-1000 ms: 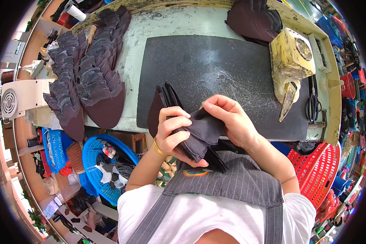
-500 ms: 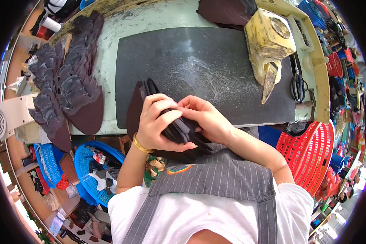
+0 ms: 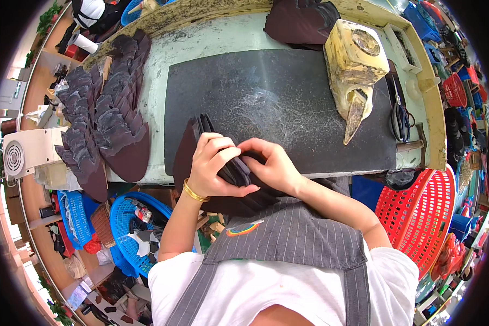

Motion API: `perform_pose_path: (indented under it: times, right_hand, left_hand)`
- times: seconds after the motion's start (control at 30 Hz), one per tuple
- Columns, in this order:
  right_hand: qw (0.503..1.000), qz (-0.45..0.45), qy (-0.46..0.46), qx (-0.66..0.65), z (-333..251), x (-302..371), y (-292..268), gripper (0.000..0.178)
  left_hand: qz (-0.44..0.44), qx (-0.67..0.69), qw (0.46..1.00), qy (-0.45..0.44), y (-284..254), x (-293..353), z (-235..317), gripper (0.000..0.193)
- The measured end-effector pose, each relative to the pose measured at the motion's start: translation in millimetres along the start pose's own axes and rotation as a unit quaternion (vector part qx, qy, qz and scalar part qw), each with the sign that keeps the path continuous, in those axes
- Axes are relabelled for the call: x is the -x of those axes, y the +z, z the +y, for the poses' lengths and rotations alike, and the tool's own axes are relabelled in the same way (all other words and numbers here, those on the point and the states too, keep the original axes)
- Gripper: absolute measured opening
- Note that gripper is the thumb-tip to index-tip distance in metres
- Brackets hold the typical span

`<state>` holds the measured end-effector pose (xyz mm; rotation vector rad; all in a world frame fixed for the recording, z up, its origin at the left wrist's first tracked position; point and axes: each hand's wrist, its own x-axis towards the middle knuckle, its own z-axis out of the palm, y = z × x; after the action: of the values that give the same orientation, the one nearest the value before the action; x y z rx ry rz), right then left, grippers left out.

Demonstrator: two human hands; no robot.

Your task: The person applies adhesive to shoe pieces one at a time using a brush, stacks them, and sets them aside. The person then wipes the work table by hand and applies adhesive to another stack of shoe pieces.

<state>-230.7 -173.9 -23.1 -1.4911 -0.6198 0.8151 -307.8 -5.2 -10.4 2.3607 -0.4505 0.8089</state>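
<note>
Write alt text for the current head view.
A left hand grips a stack of dark, thin pieces, the right hand touching it, near a black mat on a workbench. Overlapping rows of dark pieces lie left; a yellow container stands right.

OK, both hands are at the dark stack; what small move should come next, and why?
Perhaps ease one edge apart with the right hand: its fingers are at the side of the dark stack, whose layers lie close together, while the left hand grips it.
</note>
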Motion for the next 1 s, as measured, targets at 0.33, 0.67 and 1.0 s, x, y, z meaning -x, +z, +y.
perform_pose_path:
  times: [0.33,0.67,1.0]
  right_hand:
    - [0.778,-0.096,-0.126,0.609,16.4,37.7,-48.3,0.087]
    - [0.741,-0.011,-0.169,0.649,30.2,-81.6,-41.7,0.094]
    - [0.744,0.041,-0.190,0.640,45.2,-84.9,-31.5,0.096]
  left_hand:
    - [-0.067,-0.003,0.970,-0.233,-54.7,-12.5,-77.7,0.053]
    - [0.036,0.238,0.908,-0.342,-49.1,13.7,-120.8,0.050]
    - [0.120,0.206,0.885,-0.400,-39.9,18.3,-132.4,0.061]
